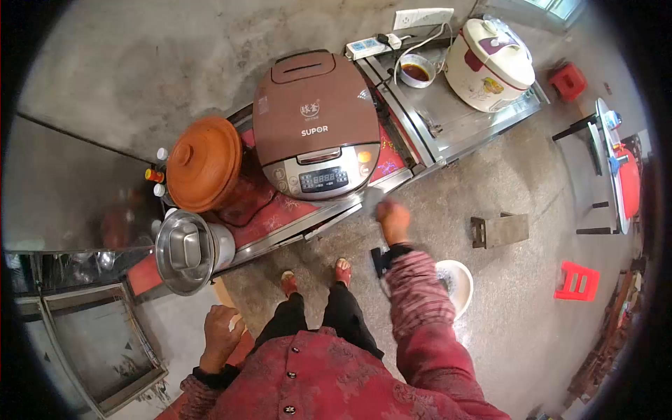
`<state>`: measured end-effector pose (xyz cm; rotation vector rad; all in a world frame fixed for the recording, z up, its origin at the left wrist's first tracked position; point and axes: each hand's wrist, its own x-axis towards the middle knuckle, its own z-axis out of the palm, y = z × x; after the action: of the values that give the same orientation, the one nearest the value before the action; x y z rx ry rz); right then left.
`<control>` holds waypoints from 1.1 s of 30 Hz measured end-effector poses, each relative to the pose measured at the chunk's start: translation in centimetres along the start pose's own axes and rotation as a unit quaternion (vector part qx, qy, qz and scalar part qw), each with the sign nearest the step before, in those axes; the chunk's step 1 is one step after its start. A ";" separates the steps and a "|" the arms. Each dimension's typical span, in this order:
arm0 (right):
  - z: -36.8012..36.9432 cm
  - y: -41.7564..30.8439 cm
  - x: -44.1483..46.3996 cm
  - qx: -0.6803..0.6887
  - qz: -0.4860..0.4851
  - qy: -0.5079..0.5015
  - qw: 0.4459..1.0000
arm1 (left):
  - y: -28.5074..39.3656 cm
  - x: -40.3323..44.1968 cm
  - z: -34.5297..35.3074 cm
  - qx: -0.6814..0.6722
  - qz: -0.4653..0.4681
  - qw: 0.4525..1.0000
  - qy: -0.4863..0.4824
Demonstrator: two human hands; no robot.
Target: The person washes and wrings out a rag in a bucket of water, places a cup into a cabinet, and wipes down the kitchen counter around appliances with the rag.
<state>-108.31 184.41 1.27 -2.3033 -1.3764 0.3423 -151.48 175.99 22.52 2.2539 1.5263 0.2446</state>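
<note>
My right hand (pixel 394 222) is closed and partly smeared by motion, just off the counter's front edge below the rice cooker. A grey blurred thing (pixel 373 200) shows at its fingertips; I cannot make out its kind. The brown rice cooker (pixel 308 105) stands on the counter with its lid down and its panel facing me. My left hand (pixel 220 336) is curled at lower left, below a metal basin (pixel 168 269). Something small and whitish (pixel 234 322) shows by its thumb; whether it is held or stuck on the skin, I cannot tell.
An orange clay pot (pixel 203 164) with a lid stands left of the cooker. At the back right are a white rice cooker (pixel 490 66), a bowl of dark liquid (pixel 416 72) and a power strip (pixel 374 46). A stool (pixel 500 231) and a white basin (pixel 462 283) occupy the floor.
</note>
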 end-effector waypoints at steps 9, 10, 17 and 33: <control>-2.7 2.5 0.7 0.221 0.158 0.014 0.962 | 1.7 7.1 9.6 -0.090 0.011 0.989 -0.118; -2.1 2.3 0.4 0.208 0.151 0.008 0.966 | 2.0 8.8 11.0 -0.110 0.016 0.981 -0.156; -2.4 -1.3 0.2 0.224 0.171 0.071 0.957 | 2.3 16.7 22.1 0.051 0.167 0.983 -0.061; 2.3 -8.1 -15.3 0.198 0.162 0.016 0.967 | 2.7 16.6 24.4 0.042 0.076 0.973 -0.216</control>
<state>-122.79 174.81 3.02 -2.1703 -0.8184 0.6176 -133.92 184.71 0.30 2.2968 1.1578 -0.2611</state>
